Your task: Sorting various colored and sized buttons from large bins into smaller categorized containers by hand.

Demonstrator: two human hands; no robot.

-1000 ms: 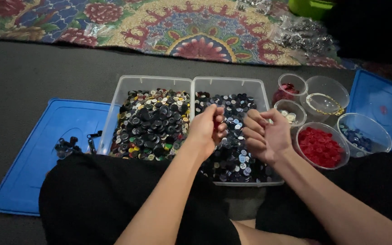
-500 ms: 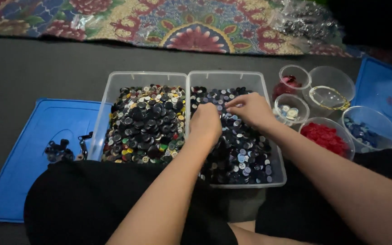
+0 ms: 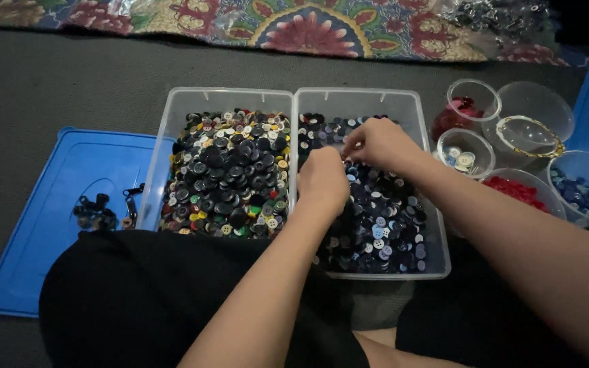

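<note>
Grey floor — two button bins [image 3: 369,102], two hands [image 3: 349,163]

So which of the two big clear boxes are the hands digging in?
The right-hand box, full of mostly dark blue and black buttons. Both the left hand and right hand are in it; the left-hand box of mixed colours is untouched.
</note>
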